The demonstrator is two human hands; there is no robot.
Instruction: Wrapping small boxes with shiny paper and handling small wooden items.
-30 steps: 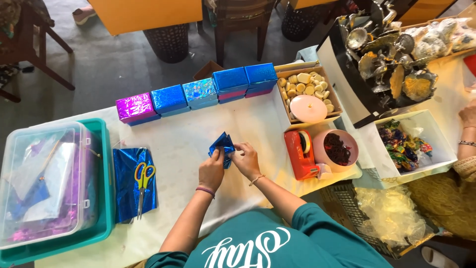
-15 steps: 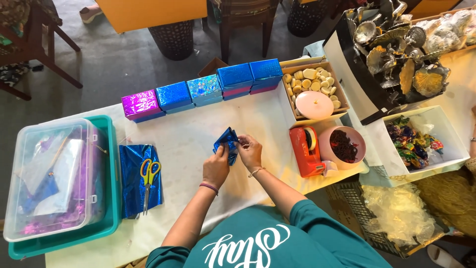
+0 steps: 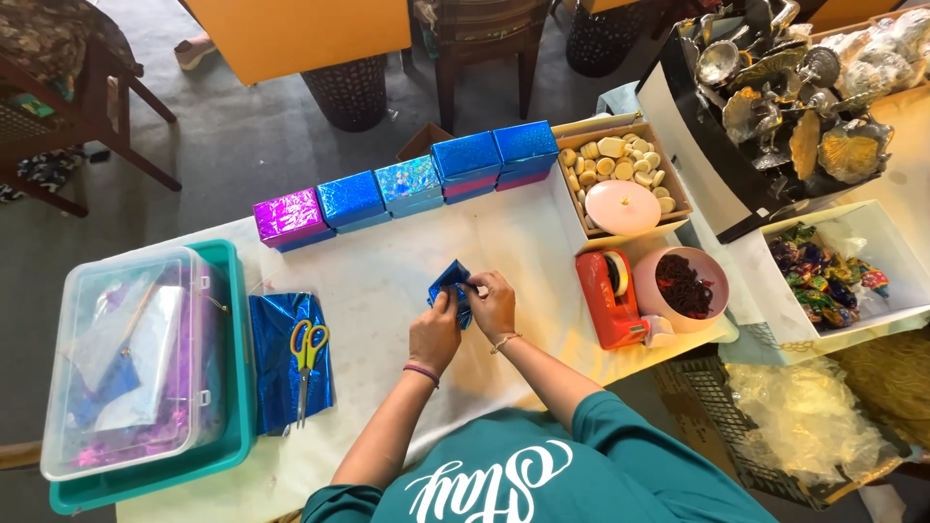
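- The left hand (image 3: 433, 332) and right hand (image 3: 492, 304) both pinch a small blue foil-wrapped box (image 3: 449, 283), each grip closed on it.
- The box sits mid-counter (image 3: 387, 281), between yellow-handled scissors (image 3: 306, 349) on blue foil and an orange tape dispenser (image 3: 610, 298).
- A row of wrapped boxes (image 3: 407, 184) lines the far edge.

the desk (image 3: 387, 291) wears a white cover. along its far edge stands a row of shiny wrapped boxes (image 3: 407, 184), one purple, the rest blue, touching side to side. at the left sits a teal tray (image 3: 232, 387) bearing a clear lidded tub (image 3: 126, 358). just beside it lies blue foil (image 3: 276, 363) with yellow-handled scissors (image 3: 307, 353) on top. at the right stand an orange tape dispenser (image 3: 608, 298) and a pink bowl (image 3: 686, 287).
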